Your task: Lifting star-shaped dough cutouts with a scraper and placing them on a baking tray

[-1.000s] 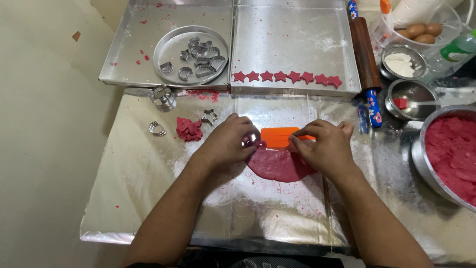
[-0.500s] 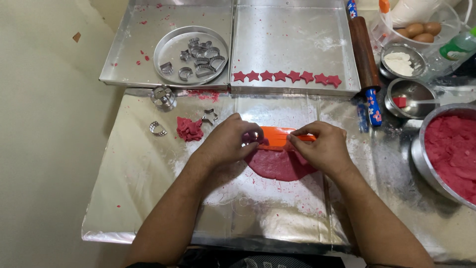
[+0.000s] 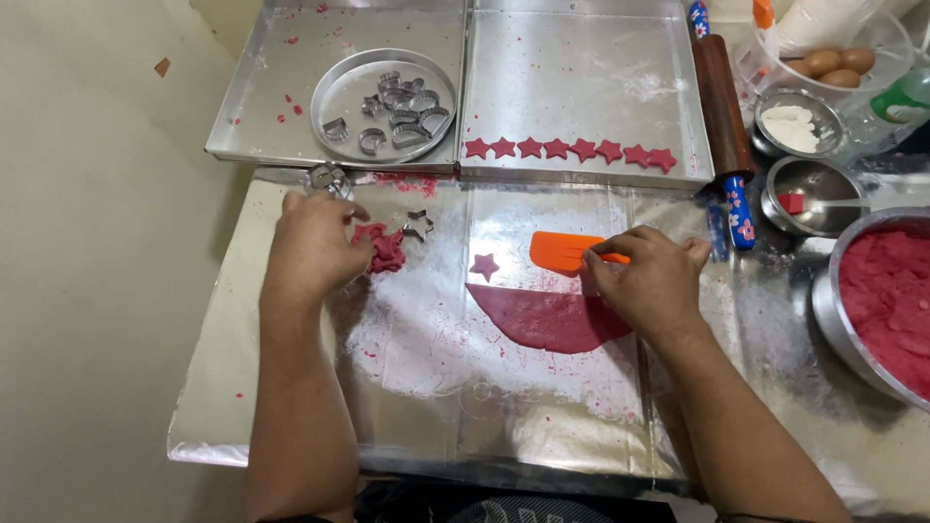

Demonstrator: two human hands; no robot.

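The right hand [image 3: 651, 276] is pinching an orange scraper [image 3: 562, 251] just above the flat red dough [image 3: 547, 318] on the foil-covered tabletop [image 3: 426, 407]. The left hand [image 3: 312, 244], fingers curled, is touching dough scraps [image 3: 386, 250] beside a star cutter [image 3: 418, 226].

Few packages are seen, all at the far right corner: a clear plastic tub [image 3: 877, 44] holding brown eggs, a white wrapped roll [image 3: 828, 19] behind it, and a green bottle [image 3: 906, 97] with a label, cut off by the edge.
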